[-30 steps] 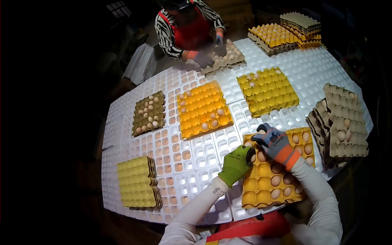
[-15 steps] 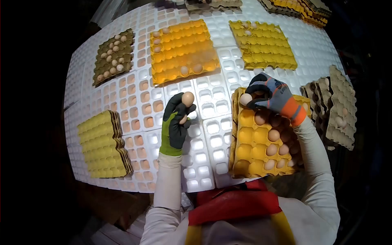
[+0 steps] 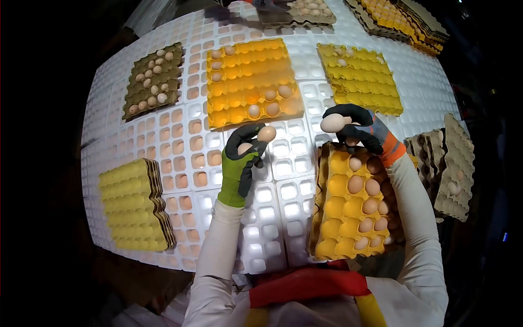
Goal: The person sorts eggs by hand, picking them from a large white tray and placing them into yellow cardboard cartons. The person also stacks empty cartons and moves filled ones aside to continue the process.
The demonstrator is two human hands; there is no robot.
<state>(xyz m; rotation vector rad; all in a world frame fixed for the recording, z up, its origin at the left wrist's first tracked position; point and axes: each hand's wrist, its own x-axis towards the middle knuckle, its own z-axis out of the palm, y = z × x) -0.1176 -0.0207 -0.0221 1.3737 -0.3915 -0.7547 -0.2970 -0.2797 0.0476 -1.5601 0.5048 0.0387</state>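
Observation:
My left hand [image 3: 241,163], in a green and black glove, holds two eggs [image 3: 266,133] above the white grid table [image 3: 283,196]. In a grey and orange glove, my right hand [image 3: 357,126] grips a pale egg [image 3: 331,123] just above the far end of an orange egg tray [image 3: 335,218]. That tray lies close to me at the right and has several eggs along its right side. Beyond my left hand sits another orange tray [image 3: 248,82] with several eggs in it.
A yellow tray [image 3: 359,76] lies far right, a brown tray with eggs [image 3: 152,82] far left. A stack of yellow trays [image 3: 133,204] stands near left, brown trays [image 3: 452,158] at the right edge. Another person's tray [image 3: 302,10] and stacked trays [image 3: 403,19] are at the far side.
Both hands left the near orange tray with eggs in them. The left one has risen toward the far orange tray, and the right lifted its egg off the tray's far end.

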